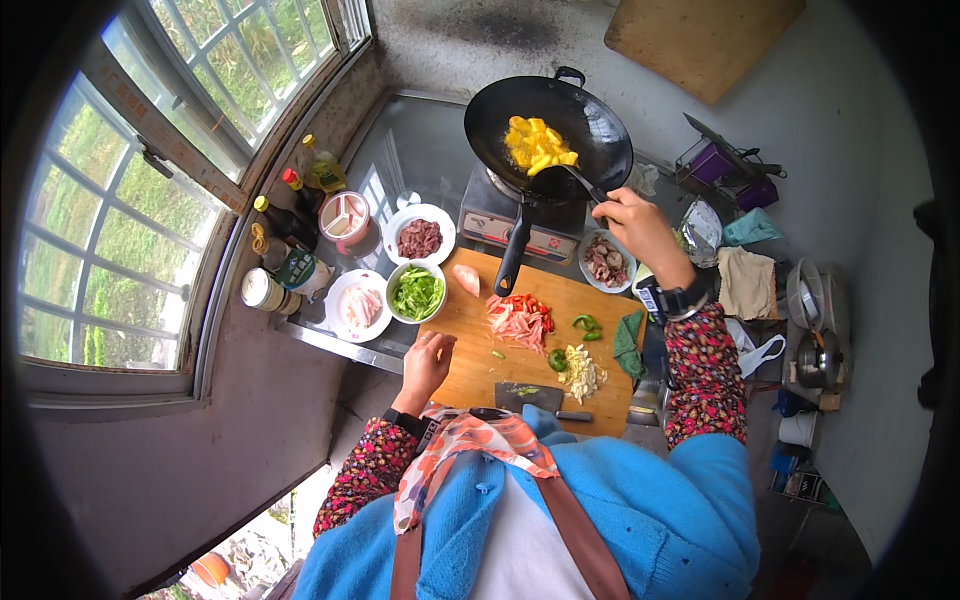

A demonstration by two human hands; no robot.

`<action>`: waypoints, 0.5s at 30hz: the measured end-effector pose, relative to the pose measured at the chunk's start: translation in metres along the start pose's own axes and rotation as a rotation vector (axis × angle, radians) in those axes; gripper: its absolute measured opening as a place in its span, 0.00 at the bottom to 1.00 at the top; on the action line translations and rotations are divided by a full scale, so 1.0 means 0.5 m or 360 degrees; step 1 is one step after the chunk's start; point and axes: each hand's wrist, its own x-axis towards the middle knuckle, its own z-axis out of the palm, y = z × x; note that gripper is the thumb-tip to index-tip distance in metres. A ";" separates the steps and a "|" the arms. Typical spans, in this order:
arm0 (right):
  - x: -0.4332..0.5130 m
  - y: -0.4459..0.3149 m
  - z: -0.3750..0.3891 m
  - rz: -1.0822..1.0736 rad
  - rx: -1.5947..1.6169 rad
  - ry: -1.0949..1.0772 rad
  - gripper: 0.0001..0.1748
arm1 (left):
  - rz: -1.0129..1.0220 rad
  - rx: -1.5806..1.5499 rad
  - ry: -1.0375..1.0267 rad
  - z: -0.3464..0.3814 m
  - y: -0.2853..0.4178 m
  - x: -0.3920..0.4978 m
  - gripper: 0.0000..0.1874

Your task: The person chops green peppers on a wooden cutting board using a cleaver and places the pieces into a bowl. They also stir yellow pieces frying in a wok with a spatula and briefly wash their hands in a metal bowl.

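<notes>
My right hand [636,225] grips the handle of a black spatula [577,178], whose head is in a black wok [600,142] at the yellow egg pieces [536,142]. Under the wok is a gas stove [517,232]; the wok's long handle [511,251] points back toward me. My left hand [427,364] is empty, fingers loosely curled, at the left edge of a wooden cutting board [465,382]. On the board lie pink meat strips with chopped red pepper [521,322], chopped garlic [581,371], green pepper pieces [587,326] and a cleaver [529,397].
Left of the board are a bowl of sliced green peppers [418,292], a plate of dark meat [420,238] and a plate of pale slices [358,306]. Bottles [289,225] line the window side. A bowl of meat [607,261] and a green cloth [628,345] are at right.
</notes>
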 end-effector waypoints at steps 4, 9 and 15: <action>0.008 0.036 0.048 0.0082 -0.0100 0.0226 0.07 | 0.0044 0.0010 0.0058 -0.007 -0.003 -0.008 0.05; 0.018 0.061 0.025 0.0190 0.0218 0.0678 0.09 | -0.0003 0.0015 0.0085 -0.018 -0.007 -0.025 0.05; 0.056 0.035 0.054 0.0107 0.0231 0.0888 0.09 | 0.0068 0.0011 0.0119 -0.011 -0.001 -0.021 0.04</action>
